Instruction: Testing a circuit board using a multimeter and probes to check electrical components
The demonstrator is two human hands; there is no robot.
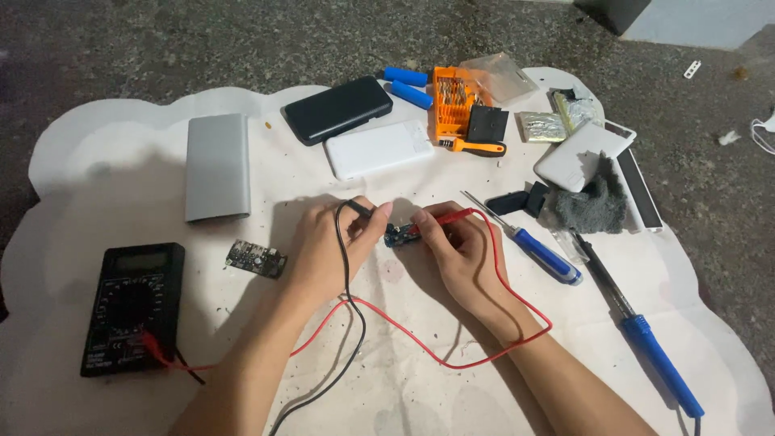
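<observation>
1. The small blue circuit board point(397, 235) lies on the white sheet point(97, 153) directly between the two hands, touching or nearly touching both sets of fingertips.
2. The left hand point(327, 250) is closed in a pinch on the black probe point(363, 210), whose tip points right and slightly down onto the board's left end.
3. The right hand point(456, 250) is likewise pinched shut on the red probe point(440, 220), which points left onto the board's right end.
4. The two probes run almost along one line, roughly matching the board's long axis, which lies left to right.
5. Both hands are about equally near the board; neither grips the board itself.
6. The red and black leads trail back to the black meter point(133, 307), well to the left; a second small board point(256, 259) lies between.
</observation>
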